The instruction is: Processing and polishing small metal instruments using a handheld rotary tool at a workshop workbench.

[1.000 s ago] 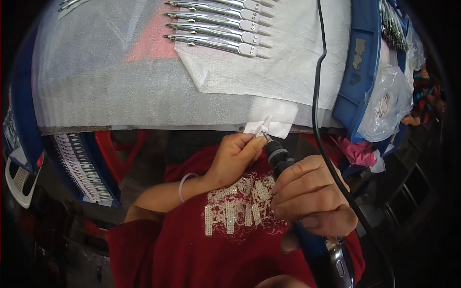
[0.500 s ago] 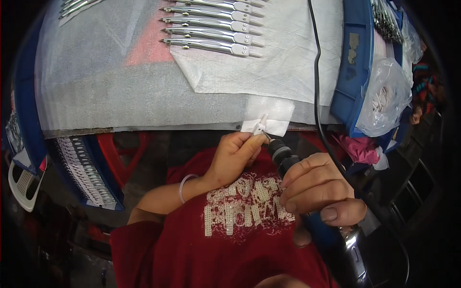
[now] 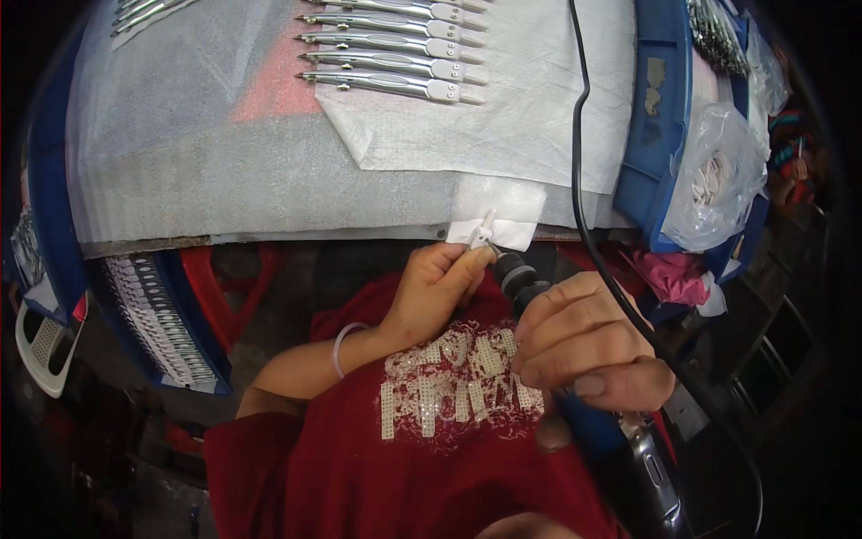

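My left hand (image 3: 431,292) pinches a drawing compass (image 3: 481,236) at the table's front edge. Only its pale head and the short stem at its top show; my fingers hide most of the rest. Under the head lies a small white pad (image 3: 516,199). My right hand (image 3: 593,346) is wrapped round a corded electric screwdriver (image 3: 593,427) with a dark nose and blue-and-black body. It slants up toward the left, its tip at the compass head beside my left thumb. Whether the bit sits in a screw is too small to tell.
Several silver compasses (image 3: 386,83) lie in a row on a white cloth (image 3: 530,135) at the back. A black cord (image 3: 579,135) hangs down the right side. Blue bins (image 3: 646,153) stand at the right, one beside a clear plastic bag (image 3: 714,189). Another parts tray (image 3: 162,319) stands lower left.
The screwdriver and my right hand have shifted slightly up and left, the nose closer to the compass head. My left hand keeps its pinch. The cord has swung a little left.
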The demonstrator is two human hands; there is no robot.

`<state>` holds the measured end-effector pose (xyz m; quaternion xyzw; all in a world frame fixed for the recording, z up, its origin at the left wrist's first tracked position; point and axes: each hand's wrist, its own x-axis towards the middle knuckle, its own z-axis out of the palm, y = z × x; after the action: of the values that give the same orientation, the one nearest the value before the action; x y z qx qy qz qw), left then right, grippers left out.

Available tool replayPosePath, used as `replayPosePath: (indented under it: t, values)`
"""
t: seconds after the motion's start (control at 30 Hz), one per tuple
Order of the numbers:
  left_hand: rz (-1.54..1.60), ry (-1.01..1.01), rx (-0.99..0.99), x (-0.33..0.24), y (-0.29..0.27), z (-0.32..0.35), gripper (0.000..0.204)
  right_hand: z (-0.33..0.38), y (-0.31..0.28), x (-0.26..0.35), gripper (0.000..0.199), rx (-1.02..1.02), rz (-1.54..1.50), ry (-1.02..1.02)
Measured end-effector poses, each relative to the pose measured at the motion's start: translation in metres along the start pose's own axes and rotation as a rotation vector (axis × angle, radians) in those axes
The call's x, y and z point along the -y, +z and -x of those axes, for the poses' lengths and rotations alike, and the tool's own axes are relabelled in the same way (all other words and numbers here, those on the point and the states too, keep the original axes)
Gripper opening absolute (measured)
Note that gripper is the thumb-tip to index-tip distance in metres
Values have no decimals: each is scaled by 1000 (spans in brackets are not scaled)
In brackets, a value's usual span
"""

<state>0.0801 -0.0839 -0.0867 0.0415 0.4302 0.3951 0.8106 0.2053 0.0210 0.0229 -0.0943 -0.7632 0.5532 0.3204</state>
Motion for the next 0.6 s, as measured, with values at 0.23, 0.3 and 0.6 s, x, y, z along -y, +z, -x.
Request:
replayPosePath:
  t: [0.23, 0.3, 0.6]
  values:
    - [17, -3, 96, -1, 2, -2, 24, 22, -2, 5, 56, -208, 48, -70]
    - [-5, -24, 132, -8, 4, -3, 26, 29, -2, 13, 59, -292, 38, -106]
    - [-285, -88, 315, -48, 3, 22, 37, 42, -2, 22, 59, -802, 58, -173]
